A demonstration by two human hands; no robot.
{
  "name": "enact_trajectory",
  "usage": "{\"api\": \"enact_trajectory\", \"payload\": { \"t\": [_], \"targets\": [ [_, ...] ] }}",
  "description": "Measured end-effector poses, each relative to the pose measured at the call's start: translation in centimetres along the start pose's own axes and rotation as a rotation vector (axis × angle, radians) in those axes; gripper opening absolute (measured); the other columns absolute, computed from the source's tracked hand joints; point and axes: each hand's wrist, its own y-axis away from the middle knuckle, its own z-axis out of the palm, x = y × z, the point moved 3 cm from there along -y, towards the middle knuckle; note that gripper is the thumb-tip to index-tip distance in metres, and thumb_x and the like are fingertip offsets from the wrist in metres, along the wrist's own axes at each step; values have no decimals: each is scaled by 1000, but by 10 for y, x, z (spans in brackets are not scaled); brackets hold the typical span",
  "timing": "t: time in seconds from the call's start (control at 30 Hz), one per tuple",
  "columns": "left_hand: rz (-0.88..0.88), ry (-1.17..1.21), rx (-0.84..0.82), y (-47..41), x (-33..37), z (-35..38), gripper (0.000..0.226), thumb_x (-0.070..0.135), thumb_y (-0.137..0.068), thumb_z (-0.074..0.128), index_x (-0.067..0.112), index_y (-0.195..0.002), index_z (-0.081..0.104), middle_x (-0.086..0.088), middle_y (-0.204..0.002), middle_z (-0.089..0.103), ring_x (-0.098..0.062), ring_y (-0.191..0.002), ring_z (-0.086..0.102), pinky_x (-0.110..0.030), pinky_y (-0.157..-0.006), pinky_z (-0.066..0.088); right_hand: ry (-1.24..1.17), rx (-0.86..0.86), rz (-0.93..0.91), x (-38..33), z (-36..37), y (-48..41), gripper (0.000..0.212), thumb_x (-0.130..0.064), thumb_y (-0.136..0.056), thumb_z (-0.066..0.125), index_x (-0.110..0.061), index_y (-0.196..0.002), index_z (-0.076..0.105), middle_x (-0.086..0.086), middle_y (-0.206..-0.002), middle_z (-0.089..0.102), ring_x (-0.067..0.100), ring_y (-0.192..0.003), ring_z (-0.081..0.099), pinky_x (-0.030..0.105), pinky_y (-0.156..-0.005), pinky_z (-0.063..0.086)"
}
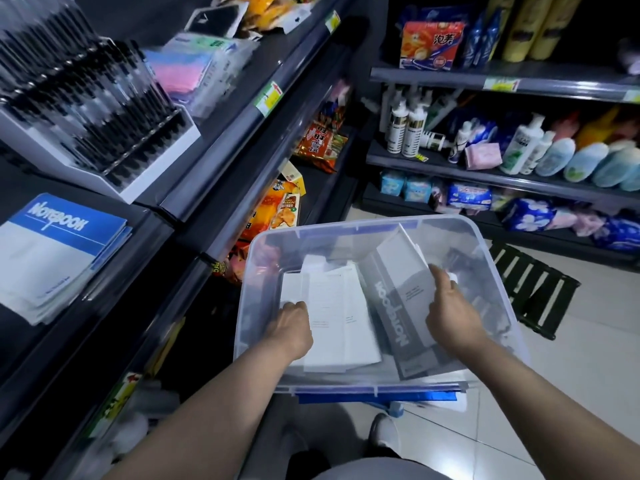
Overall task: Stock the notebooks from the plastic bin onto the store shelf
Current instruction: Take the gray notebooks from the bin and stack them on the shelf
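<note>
The person is working with bare arms. The left forearm (207,403) and the right forearm (540,393) are showing uncovered from the lower edge of the view up to the wrists, with no sleeve edge coming into view. The left hand (294,327) and the right hand (450,317) are likewise showing bare. The person is wearing a pale grey garment (363,471), a rounded patch of plain fabric, and a light-coloured shoe (382,429) whose rounded toe is showing on the tiled floor.

Pen display rack (93,109) at ten o'clock; snack packets (322,143) at twelve; lotion bottles (526,147) at two; folding stool (535,292) at three.
</note>
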Motion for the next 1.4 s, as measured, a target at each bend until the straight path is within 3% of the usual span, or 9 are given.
{"api": "enact_trajectory", "payload": {
  "t": [0.13,0.3,0.4,0.5,0.6,0.8,1.03,1.2,1.4],
  "targets": [
    [-167,109,8,-6,-3,12,51,7,-91,54,1,-139,36,-14,-136,47,-30,-120,53,-33,-92,50,-47,94,-13,-3,-24,14,68,-1,-89,44,-24,-148,20,13,-137,48,34,-111,54,38,-82,45],
    [-267,111,3,-6,3,28,75,8,-91,51,-3,-152,9,-19,-151,33,-34,-136,39,-34,-107,38,11,-36,76,7,-13,13,68,0,-87,44,-20,-147,21,14,-138,47,34,-116,52,39,-87,44],
    [-324,177,56,-8,8,30,77,10,-88,54,2,-151,10,-15,-153,24,-34,-134,34,-36,-105,39,47,-91,124,17,-3,5,65,-5,-86,48,-18,-144,21,14,-135,46,34,-115,53,48,-90,49],
    [-472,321,57,-14,4,30,74,13,-86,60,1,-147,20,-17,-147,36,-37,-130,40,-38,-97,45,45,-130,153,18,1,-6,57,-10,-85,48,-20,-136,25,14,-128,50,34,-111,56,51,-88,51],
    [-438,357,77,-20,11,30,63,19,-84,62,0,-138,36,-16,-140,48,-35,-128,47,-36,-99,45,49,-149,169,16,4,-14,44,-13,-87,45,-16,-127,30,15,-124,55,36,-108,58,45,-86,49],
    [-526,435,63,-24,20,28,65,21,-82,64,0,-138,39,-17,-139,47,-35,-126,49,-36,-94,48,48,-163,83,10,5,-13,33,-7,-86,46,-16,-111,26,17,-116,57,38,-98,59,42,-77,47],
    [-547,768,32,-58,13,58,78,32,-46,77,5,-117,57,-7,-106,68,-27,-91,67,-36,-83,58,54,-38,-20,12,3,0,53,-6,-89,39,-20,-134,16,18,-127,54,37,-93,60,44,-75,50],
    [-456,751,14,-33,30,32,32,21,-81,69,5,-107,61,-5,-96,67,-27,-85,66,-33,-79,57,73,-70,-61,14,1,-3,67,-4,-86,44,-23,-142,10,16,-135,48,37,-97,60,48,-79,52],
    [-227,531,217,-12,29,0,40,13,-93,54,15,-130,40,-6,-118,64,-32,-101,64,-35,-76,53,188,-66,-151,-4,-5,11,93,-1,-86,46,-32,-150,-14,9,-129,43,28,-89,58,38,-70,49]
  ]
}}
